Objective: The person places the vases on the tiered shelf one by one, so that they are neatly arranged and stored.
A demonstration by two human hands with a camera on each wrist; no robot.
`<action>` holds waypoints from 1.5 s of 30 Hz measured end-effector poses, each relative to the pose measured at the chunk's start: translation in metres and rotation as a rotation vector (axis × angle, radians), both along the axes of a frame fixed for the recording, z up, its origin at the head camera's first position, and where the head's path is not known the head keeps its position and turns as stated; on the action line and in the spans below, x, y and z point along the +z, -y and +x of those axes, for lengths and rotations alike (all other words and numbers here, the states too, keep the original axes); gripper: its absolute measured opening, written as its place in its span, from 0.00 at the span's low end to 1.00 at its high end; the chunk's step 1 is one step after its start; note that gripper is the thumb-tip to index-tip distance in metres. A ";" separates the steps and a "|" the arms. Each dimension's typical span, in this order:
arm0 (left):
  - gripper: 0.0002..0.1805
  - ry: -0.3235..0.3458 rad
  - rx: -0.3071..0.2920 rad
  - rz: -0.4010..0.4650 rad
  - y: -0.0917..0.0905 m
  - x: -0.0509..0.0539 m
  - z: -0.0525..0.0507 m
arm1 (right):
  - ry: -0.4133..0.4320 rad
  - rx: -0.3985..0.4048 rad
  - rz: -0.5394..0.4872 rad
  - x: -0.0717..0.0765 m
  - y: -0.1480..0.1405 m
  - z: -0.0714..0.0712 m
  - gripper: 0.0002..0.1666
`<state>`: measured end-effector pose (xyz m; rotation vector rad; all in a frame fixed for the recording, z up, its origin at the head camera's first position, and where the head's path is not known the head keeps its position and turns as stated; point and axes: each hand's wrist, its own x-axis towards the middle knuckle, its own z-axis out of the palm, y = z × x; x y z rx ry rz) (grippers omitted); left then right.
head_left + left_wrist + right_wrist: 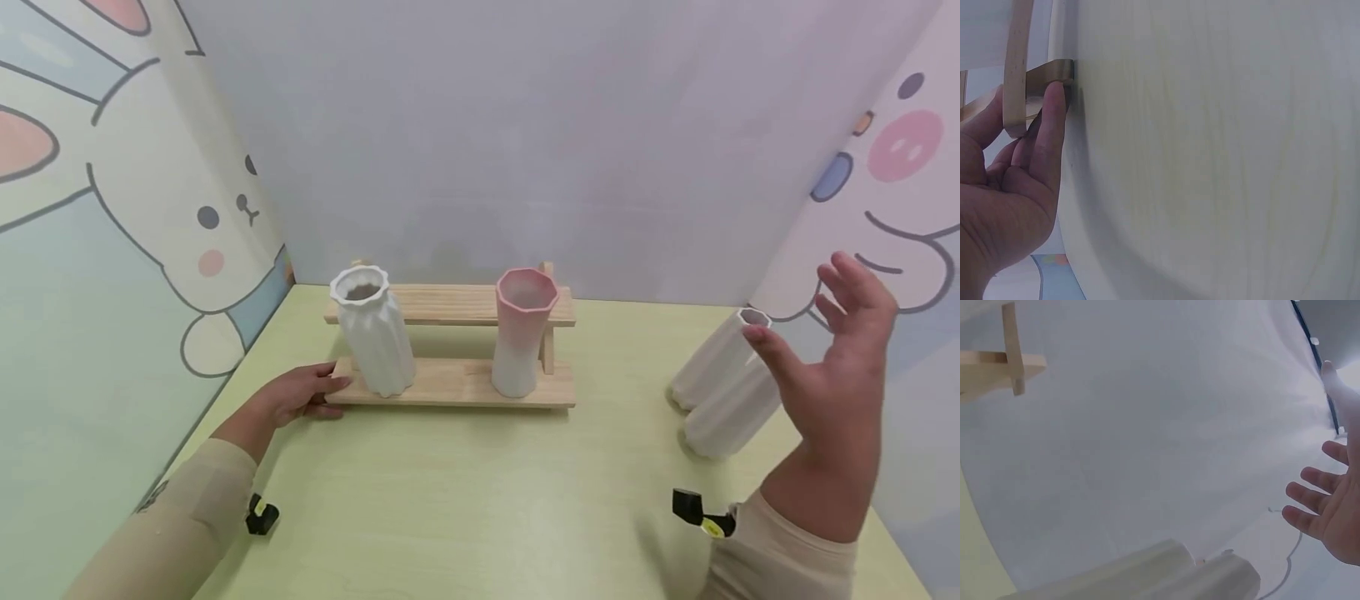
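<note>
A pale two-tier wooden rack [453, 382], its lower left end gripped by the left hand [300, 393], bears a white fluted vase [381, 342] and a pink-rimmed vase [520, 346]. Right of the rack, the right hand [843, 371], fingers parted and unoccupied, is raised near two white vases [725, 404]. The yellow-green desk [450, 500] spreads before the rack, its far edge meeting a pale backdrop [480, 150] behind.

Left hand [1015, 194] occupies the left of the frame, gripping the end of a wooden rack [1015, 81], thumb and fingers on opposite sides of one board. Pale, faintly streaked worktop [1210, 156] fills centre and right, bearing a curved shadow. Printed wall covering [1060, 281] shows lower left.
</note>
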<state>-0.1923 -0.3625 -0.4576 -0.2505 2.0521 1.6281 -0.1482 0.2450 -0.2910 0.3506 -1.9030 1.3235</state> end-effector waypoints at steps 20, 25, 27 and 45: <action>0.51 0.014 -0.020 0.018 0.002 0.000 0.001 | 0.411 0.423 -0.041 -0.037 -0.099 -0.006 0.40; 0.51 0.019 -0.026 0.026 0.002 0.001 0.001 | 0.409 0.627 -0.076 -0.047 -0.106 -0.013 0.37; 0.51 0.021 -0.028 0.033 0.002 0.001 0.001 | 0.414 0.674 -0.093 -0.053 -0.109 -0.015 0.37; 0.50 0.023 -0.019 0.054 0.000 0.003 0.002 | 0.507 0.805 0.154 -0.084 -0.117 -0.045 0.23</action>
